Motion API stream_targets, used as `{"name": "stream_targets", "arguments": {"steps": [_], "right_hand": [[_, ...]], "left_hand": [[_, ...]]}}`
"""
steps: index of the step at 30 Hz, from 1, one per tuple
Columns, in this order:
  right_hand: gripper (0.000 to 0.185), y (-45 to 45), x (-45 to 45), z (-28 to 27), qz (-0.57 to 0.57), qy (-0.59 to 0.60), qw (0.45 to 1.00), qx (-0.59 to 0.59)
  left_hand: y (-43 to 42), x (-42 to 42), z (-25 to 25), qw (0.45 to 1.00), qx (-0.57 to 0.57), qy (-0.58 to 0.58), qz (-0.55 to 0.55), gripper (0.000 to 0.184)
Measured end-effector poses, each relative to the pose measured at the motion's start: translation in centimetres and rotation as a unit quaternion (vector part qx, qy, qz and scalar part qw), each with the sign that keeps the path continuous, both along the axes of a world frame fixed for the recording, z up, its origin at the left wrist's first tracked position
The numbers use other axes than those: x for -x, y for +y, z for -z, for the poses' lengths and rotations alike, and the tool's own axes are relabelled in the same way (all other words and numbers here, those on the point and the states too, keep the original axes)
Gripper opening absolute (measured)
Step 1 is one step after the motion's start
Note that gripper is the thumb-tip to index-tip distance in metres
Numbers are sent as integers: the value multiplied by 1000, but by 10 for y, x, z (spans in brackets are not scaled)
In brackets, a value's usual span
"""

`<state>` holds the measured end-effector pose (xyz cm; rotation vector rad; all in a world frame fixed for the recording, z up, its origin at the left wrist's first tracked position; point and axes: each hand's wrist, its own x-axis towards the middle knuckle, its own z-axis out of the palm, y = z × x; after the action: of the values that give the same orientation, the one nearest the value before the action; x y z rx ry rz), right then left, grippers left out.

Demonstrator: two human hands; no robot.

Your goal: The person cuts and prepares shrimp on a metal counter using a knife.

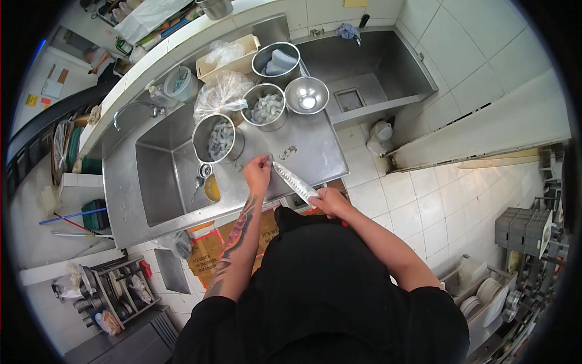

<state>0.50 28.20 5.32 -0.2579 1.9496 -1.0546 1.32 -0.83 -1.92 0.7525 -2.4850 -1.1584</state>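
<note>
My right hand point(330, 201) is closed round the handle of a knife point(294, 181) with a broad, dimpled blade, its tip pointing up and left over the steel counter. Close to that tip, the fingers of my left hand point(259, 171) are pinched on a small greyish piece that looks like a shrimp; my fingers partly cover it. Beyond my left hand stands a steel pot point(235, 150) of grey shrimp point(220, 141). A second pot point(280, 123) of shrimp point(267, 109) is behind it. Dark scraps point(289, 152) lie on the counter right of the blade.
An empty-looking steel bowl point(307, 96) and a third pot point(293, 74) stand farther back, beside a plastic bag point(221, 94) and a beige bin point(247, 44). A sink point(159, 209) lies left, another point(388, 79) at back right. A small yellow-filled bowl point(212, 189) sits by the counter's front.
</note>
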Motion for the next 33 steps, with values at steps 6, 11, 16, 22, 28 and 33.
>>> {"name": "stream_targets", "arguments": {"steps": [6, 11, 16, 22, 28, 33], "right_hand": [[43, 19, 2, 7, -38, -10, 998, -41], [44, 37, 5, 14, 43, -8, 998, -51], [47, 18, -2, 15, 17, 127, 992, -14], [45, 5, -4, 12, -39, 163, 984, -63], [43, 6, 5, 8, -59, 223, 969, -84], [41, 6, 6, 1, -87, 205, 969, -108]], "left_hand": [[-1, 0, -4, 1000, -6, 0, -3, 25], [-14, -2, -6, 990, 107, 29, 92, 27], [-19, -12, -16, 981, 130, 10, 145, 23], [-19, -22, -19, 982, 140, 1, 125, 18], [-20, -24, -16, 982, 146, 15, 122, 18], [-23, -24, -13, 983, 141, -6, 115, 17]]}}
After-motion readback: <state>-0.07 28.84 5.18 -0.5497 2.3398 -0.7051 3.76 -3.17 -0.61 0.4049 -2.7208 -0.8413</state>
